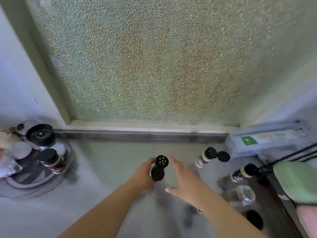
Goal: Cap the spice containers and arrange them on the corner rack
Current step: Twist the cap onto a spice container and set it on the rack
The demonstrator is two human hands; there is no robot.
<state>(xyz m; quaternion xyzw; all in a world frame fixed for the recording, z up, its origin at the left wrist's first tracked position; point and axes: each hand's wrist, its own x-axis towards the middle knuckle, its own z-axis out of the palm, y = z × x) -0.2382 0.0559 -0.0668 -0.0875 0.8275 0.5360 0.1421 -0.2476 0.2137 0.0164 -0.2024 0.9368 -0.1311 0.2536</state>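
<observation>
Frosted glass pane (145, 62) behind counter; green cloth (298, 181) right edge.

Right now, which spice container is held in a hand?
The spice container with its holed top showing, gripped by the left hand. The two others stand free to the right.

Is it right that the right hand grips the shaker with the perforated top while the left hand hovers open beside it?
Not quite: the sides are swapped. In the head view the left hand grips the shaker with the perforated top, and the right hand hovers open beside it.
</observation>
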